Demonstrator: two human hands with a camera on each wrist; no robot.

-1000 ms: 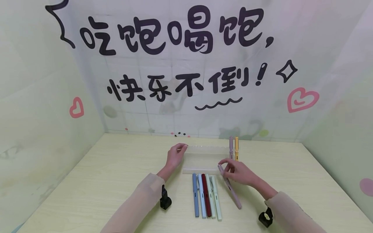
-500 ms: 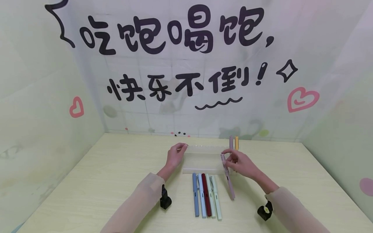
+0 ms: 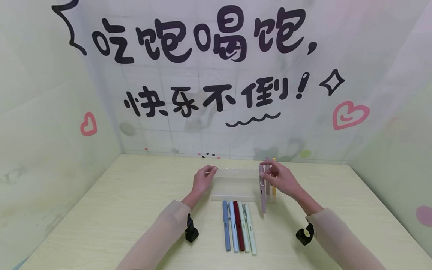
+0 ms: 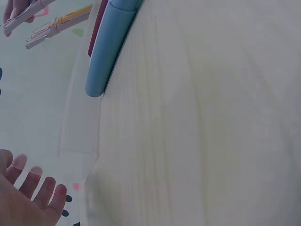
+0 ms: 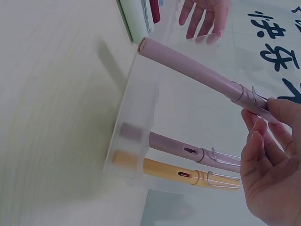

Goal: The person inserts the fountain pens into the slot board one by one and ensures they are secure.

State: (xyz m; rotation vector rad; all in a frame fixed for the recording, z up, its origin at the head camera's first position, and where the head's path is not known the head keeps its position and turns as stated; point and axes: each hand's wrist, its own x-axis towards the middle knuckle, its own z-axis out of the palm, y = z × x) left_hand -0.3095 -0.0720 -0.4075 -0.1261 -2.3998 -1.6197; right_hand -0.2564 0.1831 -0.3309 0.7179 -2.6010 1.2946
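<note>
My right hand pinches a mauve fountain pen near its clip, cap end up. In the right wrist view the pen's lower end overlaps the front lip of a clear plastic pen stand. At the stand's right end, another mauve pen and a yellow-orange pen lean side by side, their lower ends behind the frosted lip. My left hand grips the stand's upper left corner between thumb and fingers; some fingers show through the plastic in the left wrist view.
On the table before the stand lies a row of pens: a blue pen, a light blue pen, a dark red pen and pale green pens. A printed curtain hangs behind.
My right hand has raised the mauve pen and carried it away from me to the stand, turning it from slanted to nearly upright. My left hand has stayed at the corner.
</note>
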